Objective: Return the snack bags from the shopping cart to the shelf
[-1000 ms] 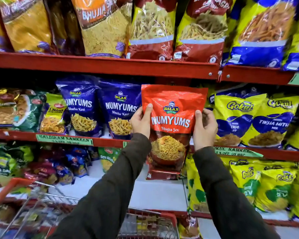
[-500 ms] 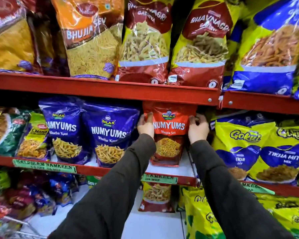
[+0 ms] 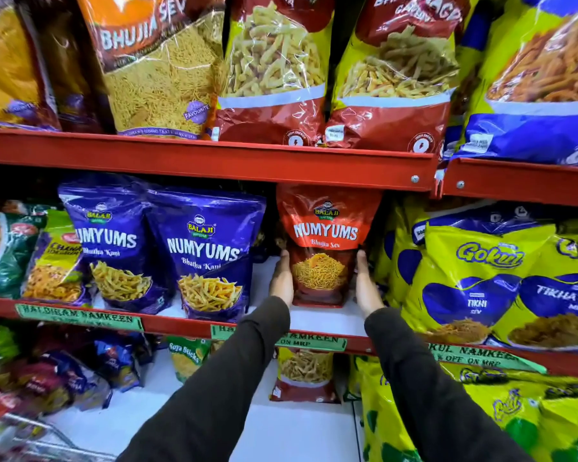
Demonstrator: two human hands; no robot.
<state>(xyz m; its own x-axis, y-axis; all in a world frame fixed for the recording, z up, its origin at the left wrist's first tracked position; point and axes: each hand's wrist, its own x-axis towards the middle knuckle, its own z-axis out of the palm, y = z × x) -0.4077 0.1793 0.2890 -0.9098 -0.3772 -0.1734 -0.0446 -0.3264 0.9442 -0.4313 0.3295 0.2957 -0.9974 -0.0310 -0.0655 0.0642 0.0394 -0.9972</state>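
Observation:
An orange Numyums Bhujia Sev bag [image 3: 326,241] stands upright on the white middle shelf [image 3: 327,320], between the purple Numyums bags [image 3: 204,251] and the yellow Gokul bags [image 3: 474,278]. My left hand [image 3: 282,278] presses flat against the bag's lower left side. My right hand [image 3: 366,283] presses against its lower right side. Both hands hold the bag from the sides, with fingers pointing into the shelf. A corner of the shopping cart [image 3: 30,438] shows blurred at the bottom left.
The red upper shelf rail [image 3: 214,158] runs just above the bag's top, loaded with large snack bags. Green price labels [image 3: 80,316] line the middle shelf's front edge. A lower white shelf [image 3: 281,428] holds a red snack bag [image 3: 304,375] and more yellow bags.
The orange bag went from held in front of the shelf to standing deep on the middle shelf. My hands slid from its upper sides down to its lower sides.

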